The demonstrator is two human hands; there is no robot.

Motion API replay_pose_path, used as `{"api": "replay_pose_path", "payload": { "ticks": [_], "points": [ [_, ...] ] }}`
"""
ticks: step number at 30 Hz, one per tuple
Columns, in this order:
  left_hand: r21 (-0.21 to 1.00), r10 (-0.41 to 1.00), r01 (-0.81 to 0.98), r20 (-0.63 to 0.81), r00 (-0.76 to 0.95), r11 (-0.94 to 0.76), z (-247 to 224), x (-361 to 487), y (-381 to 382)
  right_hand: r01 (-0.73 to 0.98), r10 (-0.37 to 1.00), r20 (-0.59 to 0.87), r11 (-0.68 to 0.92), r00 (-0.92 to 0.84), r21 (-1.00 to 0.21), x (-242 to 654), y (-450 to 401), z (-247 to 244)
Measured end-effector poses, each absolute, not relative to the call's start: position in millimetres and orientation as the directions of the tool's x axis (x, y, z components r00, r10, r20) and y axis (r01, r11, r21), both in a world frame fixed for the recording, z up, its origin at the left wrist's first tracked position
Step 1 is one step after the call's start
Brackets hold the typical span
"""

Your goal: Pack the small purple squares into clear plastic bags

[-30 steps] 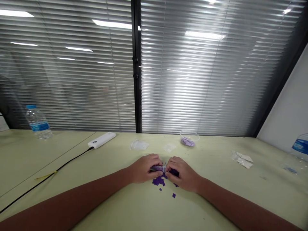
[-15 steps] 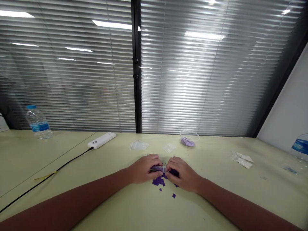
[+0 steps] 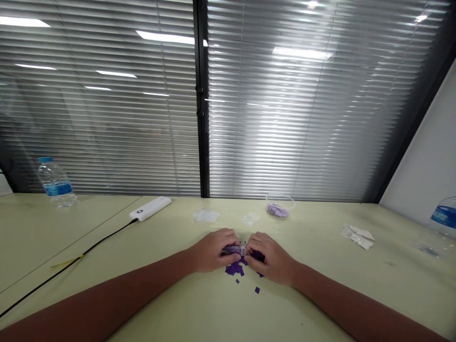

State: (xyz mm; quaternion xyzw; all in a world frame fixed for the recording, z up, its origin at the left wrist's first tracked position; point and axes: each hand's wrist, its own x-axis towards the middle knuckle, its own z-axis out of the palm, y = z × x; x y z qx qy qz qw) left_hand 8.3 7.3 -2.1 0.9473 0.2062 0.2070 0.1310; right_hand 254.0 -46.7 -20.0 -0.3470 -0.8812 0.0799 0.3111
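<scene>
On the left of the smooth table (image 3: 171, 304), a clear plastic bottle (image 3: 57, 186) is placed. By curled fingers of the left hand (image 3: 211, 251), a shiny purplish packet (image 3: 233, 250) is gripped; by too strong pressure, it could be bent or split. Beneath it, thin, square-cut purple pieces (image 3: 233, 270) are scattered, and these could be swept away by a sliding palm. The packet's right end is pinched by closed fingers of the right hand (image 3: 272, 256). Farther right, lilac flakes (image 3: 278, 210) and crumpled white scraps (image 3: 360, 236) are seen.

The head view seems to have shifted very slightly.
</scene>
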Motion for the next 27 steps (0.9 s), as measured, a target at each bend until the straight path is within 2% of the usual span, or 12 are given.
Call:
{"api": "replay_pose_path", "payload": {
  "ticks": [27],
  "points": [
    [0.34, 0.448, 0.338, 0.334, 0.829, -0.878, -2.6, 8.5, 8.1, 0.559, 0.65, 0.504, 0.755, -0.568, -0.343, 254.4, -47.4, -18.3]
  ]
}}
